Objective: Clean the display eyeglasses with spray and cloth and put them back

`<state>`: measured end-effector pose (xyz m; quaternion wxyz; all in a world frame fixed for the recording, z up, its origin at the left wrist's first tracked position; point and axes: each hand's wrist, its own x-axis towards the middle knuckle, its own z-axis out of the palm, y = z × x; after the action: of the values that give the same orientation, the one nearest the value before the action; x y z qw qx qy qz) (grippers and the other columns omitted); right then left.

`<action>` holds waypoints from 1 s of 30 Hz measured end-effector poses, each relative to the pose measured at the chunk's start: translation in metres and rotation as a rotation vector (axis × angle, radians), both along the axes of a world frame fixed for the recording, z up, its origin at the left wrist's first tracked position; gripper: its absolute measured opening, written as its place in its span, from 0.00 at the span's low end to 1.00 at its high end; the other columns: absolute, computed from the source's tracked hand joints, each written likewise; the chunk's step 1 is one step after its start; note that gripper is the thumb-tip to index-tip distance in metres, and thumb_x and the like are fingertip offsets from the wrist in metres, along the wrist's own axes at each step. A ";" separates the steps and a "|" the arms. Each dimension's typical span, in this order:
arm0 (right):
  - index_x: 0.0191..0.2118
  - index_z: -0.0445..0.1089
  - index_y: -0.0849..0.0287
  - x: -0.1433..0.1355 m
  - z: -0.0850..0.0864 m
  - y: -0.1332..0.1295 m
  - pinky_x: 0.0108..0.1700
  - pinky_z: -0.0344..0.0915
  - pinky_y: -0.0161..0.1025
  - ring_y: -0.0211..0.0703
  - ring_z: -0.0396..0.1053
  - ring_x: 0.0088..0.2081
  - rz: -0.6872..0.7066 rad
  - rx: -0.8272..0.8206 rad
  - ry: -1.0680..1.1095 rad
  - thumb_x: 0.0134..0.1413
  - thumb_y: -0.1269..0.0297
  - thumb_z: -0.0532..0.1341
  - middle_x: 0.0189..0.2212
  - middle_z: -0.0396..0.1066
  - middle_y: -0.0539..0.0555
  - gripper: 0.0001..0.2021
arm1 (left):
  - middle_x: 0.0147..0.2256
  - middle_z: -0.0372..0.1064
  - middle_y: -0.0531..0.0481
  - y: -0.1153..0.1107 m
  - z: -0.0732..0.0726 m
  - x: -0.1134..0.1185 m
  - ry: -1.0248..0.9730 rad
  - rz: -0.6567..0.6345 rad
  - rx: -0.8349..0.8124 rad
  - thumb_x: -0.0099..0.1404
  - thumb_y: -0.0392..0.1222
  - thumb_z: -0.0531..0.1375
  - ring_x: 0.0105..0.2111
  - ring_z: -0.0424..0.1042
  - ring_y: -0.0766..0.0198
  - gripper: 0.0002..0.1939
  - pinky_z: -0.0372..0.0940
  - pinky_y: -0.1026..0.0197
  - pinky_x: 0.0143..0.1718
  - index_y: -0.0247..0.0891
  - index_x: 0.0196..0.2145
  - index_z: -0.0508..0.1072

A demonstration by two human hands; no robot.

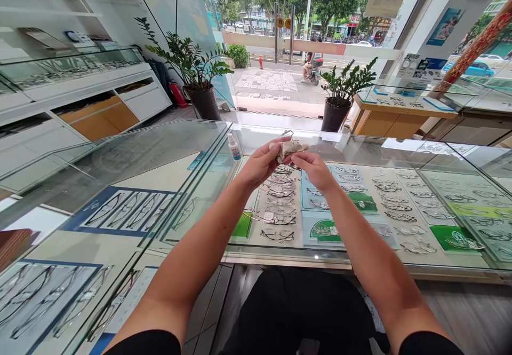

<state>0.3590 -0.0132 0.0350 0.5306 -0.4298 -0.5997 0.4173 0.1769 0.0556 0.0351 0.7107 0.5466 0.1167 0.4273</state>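
Above the glass counter, my left hand [264, 162] and my right hand [316, 169] meet around a crumpled beige cloth [291, 150]. The fingers of both hands are closed on the cloth. A thin piece of an eyeglass frame [287, 133] pokes out above the left fingers; most of those glasses is hidden by the cloth and hands. Just left of my left hand, a small spray bottle [234, 148] with a white top and blue-green label stands upright on the counter. Beneath my hands, rows of eyeglasses [278, 235] lie inside the display case.
The glass counter [320, 256] runs across in front of me and bends toward the left. More glasses on a blue-edged tray [86, 221] lie under the left glass. Past the counter stand two potted plants [204, 101], a red fire extinguisher [177, 94] and glass doors.
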 end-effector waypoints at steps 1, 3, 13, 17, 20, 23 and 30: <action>0.40 0.85 0.53 0.000 0.000 0.000 0.55 0.67 0.47 0.49 0.73 0.47 0.020 -0.008 -0.001 0.62 0.45 0.67 0.41 0.82 0.54 0.17 | 0.54 0.80 0.41 -0.001 0.001 0.000 0.002 0.001 0.001 0.68 0.56 0.72 0.48 0.79 0.57 0.24 0.72 0.55 0.53 0.39 0.55 0.81; 0.40 0.86 0.54 0.000 0.000 0.000 0.55 0.67 0.47 0.49 0.73 0.47 0.056 -0.019 0.002 0.63 0.45 0.67 0.41 0.82 0.54 0.18 | 0.55 0.80 0.39 -0.002 0.003 0.000 0.004 0.006 -0.011 0.65 0.51 0.75 0.44 0.79 0.59 0.24 0.73 0.56 0.48 0.38 0.54 0.81; 0.37 0.85 0.55 -0.011 -0.003 -0.001 0.61 0.68 0.53 0.54 0.74 0.52 0.098 0.008 0.010 0.60 0.43 0.69 0.41 0.82 0.56 0.19 | 0.39 0.83 0.45 -0.003 0.003 0.006 -0.005 0.127 -0.121 0.55 0.52 0.80 0.26 0.74 0.70 0.30 0.68 0.65 0.29 0.35 0.50 0.79; 0.37 0.85 0.53 -0.012 -0.001 -0.002 0.61 0.67 0.53 0.52 0.74 0.52 0.097 0.025 0.006 0.63 0.45 0.68 0.42 0.81 0.56 0.17 | 0.42 0.83 0.43 -0.003 0.004 0.004 -0.049 0.100 -0.159 0.58 0.57 0.78 0.26 0.73 0.69 0.31 0.69 0.63 0.29 0.35 0.52 0.79; 0.37 0.85 0.53 -0.009 0.001 -0.003 0.59 0.67 0.51 0.51 0.73 0.49 0.087 0.008 0.031 0.62 0.47 0.68 0.41 0.81 0.55 0.15 | 0.49 0.83 0.39 -0.001 0.007 -0.001 -0.076 0.030 -0.192 0.59 0.51 0.78 0.30 0.76 0.65 0.27 0.72 0.61 0.32 0.34 0.51 0.80; 0.38 0.85 0.53 -0.006 0.002 -0.004 0.53 0.66 0.48 0.49 0.71 0.46 0.076 -0.011 0.063 0.62 0.46 0.68 0.43 0.81 0.54 0.16 | 0.53 0.81 0.38 0.002 0.010 -0.008 -0.068 -0.024 -0.222 0.61 0.44 0.77 0.39 0.80 0.59 0.24 0.75 0.58 0.40 0.34 0.53 0.80; 0.40 0.83 0.51 0.003 0.004 -0.003 0.45 0.64 0.42 0.45 0.69 0.43 -0.022 0.032 0.219 0.64 0.47 0.67 0.44 0.79 0.54 0.14 | 0.35 0.78 0.50 0.015 0.014 -0.014 -0.114 0.280 -0.252 0.62 0.38 0.72 0.33 0.76 0.65 0.17 0.72 0.63 0.37 0.37 0.48 0.78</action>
<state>0.3617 -0.0163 0.0391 0.6043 -0.3797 -0.5398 0.4464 0.1633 0.0705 0.0495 0.7125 0.4068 0.2036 0.5342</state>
